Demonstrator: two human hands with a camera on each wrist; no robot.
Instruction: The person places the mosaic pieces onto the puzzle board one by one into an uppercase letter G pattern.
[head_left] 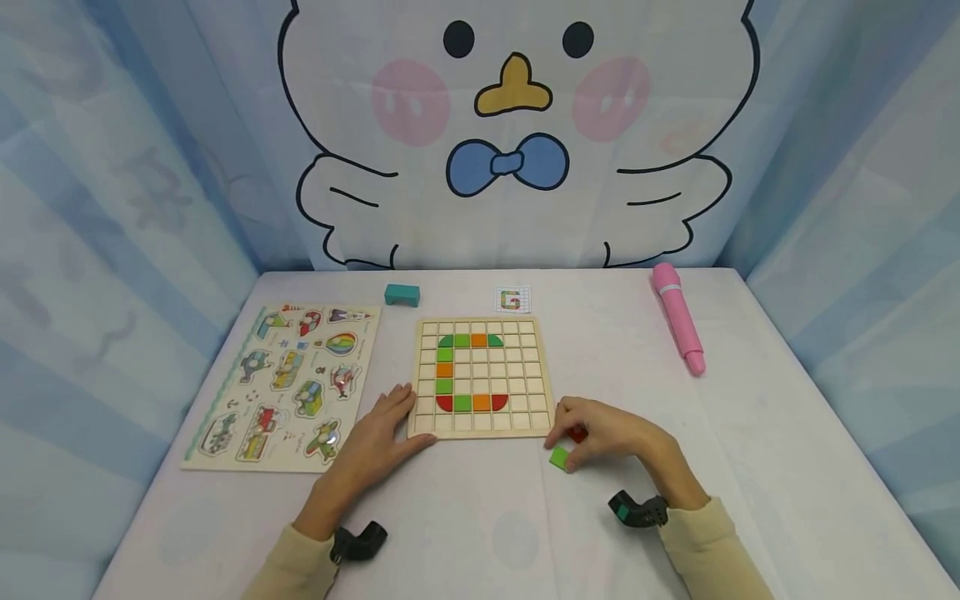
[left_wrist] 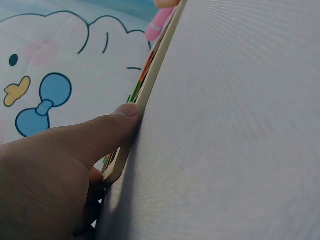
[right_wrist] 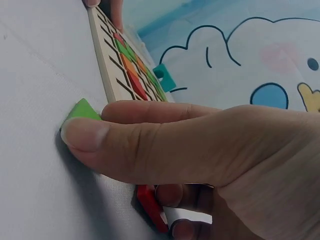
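Note:
A wooden grid board (head_left: 525,422) lies mid-table, with green, orange and red tiles set in a C-like shape. My left hand (head_left: 382,442) rests at its near left corner, thumb along the front edge and fingers by the left side. In the left wrist view the thumb (left_wrist: 117,120) touches the board's rim (left_wrist: 160,65). Just off the near right corner, my right hand (head_left: 603,429) pinches a green square tile (head_left: 558,457) between thumb and finger. Under that hand, a red tile (right_wrist: 151,207) lies on the cloth, partly hidden by the fingers.
A small card (head_left: 513,299) with a coloured G-like pattern lies behind the board, and a teal block (head_left: 402,295) stands to its left. A picture puzzle board (head_left: 300,400) lies at the left. A pink pen-like stick (head_left: 678,321) lies at the back right.

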